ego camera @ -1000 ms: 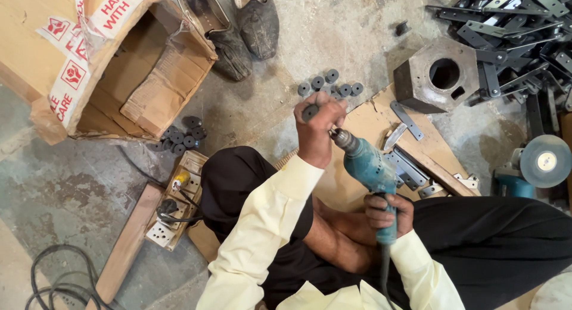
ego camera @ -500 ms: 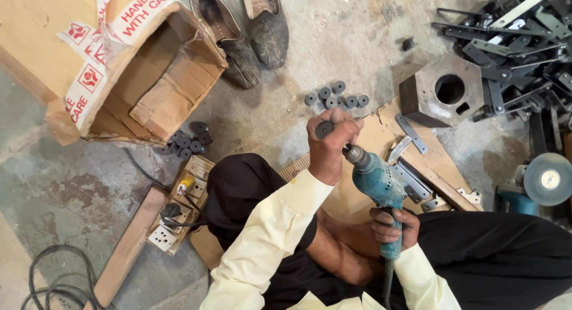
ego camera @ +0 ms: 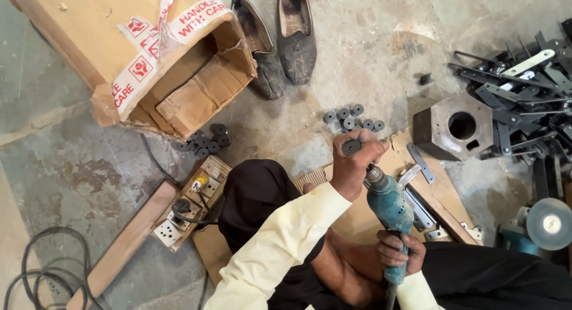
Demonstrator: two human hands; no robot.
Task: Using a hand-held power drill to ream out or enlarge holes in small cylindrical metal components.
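Disc (ego camera: 351, 147) — left-hand fingers (ego camera: 363, 144), drill (ego camera: 388, 207)

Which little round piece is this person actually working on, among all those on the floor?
Start at the teal power drill. Right above its nose, the left hand pinches a dark round disc. Unlike the loose discs lying on the floor beyond, this one is held in fingers.

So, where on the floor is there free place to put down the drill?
Bare concrete lies between the pair of shoes and the metal block, above the row of small discs. Another bare patch lies left of the power strip, below the cardboard box. The right side is crowded with metal strips.
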